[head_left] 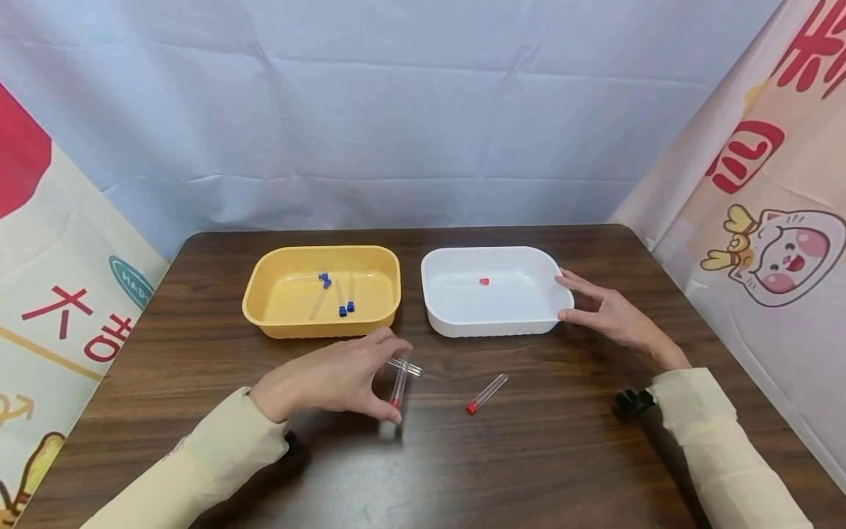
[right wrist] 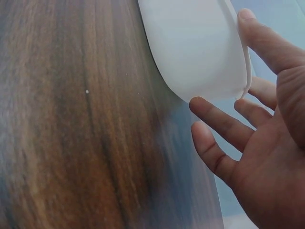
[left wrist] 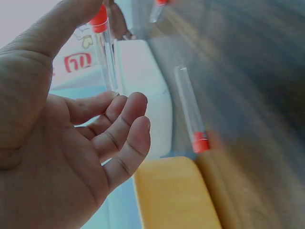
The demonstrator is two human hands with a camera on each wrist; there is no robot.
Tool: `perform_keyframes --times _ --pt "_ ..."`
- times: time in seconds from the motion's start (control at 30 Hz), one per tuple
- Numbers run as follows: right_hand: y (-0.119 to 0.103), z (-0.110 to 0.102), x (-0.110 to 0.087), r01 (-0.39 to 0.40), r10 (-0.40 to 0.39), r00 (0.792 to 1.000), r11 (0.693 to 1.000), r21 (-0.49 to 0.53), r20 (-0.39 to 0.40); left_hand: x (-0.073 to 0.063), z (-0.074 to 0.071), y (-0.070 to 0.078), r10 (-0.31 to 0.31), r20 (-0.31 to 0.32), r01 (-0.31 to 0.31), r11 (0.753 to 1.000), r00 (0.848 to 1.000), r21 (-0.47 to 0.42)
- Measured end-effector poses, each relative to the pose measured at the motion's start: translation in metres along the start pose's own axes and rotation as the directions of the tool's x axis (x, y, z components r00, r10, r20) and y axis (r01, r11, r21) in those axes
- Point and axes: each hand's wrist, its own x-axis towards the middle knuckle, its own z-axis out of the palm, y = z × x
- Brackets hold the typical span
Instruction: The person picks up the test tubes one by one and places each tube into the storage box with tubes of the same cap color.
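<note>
Tube (head_left: 399, 385) — clear, slender, red-capped — between fingers of the left hand (head_left: 337, 373)

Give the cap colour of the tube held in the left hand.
The cap is red, clearest in the left wrist view.

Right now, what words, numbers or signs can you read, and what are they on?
"HAP…": teal oval, left cloth; its ending is unclear.
"大": red, same cloth; the mark beside it is unclear.
Right cloth: red characters, too cut off or stylised to read surely.
Yellow tray, white tray, tubes: no readable writing.
</note>
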Motion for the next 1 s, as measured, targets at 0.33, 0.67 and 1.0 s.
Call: perform_keyframes --times 0.33,0.67,1.0 --pt "0.000 0.000 -0.002 -0.009 0.009 1.000 0.999 0.030 -0.001 0.038 -0.021 0.008 -0.027 -0.056 0.027 1.000 0.998 -0.002" --pt "0.000 0.002 -0.002 0.018 -0.017 1.000 1.000 0.026 -0.014 0.084 -0.032 0.007 -0.034 -0.090 0.029 0.998 0.995 -0.055" --pt "0.000 0.002 0.001 0.001 0.000 1.000 0.998 0.058 -0.015 0.127 -0.038 0.003 -0.079 -0.082 0.073 0.994 0.994 -0.076"
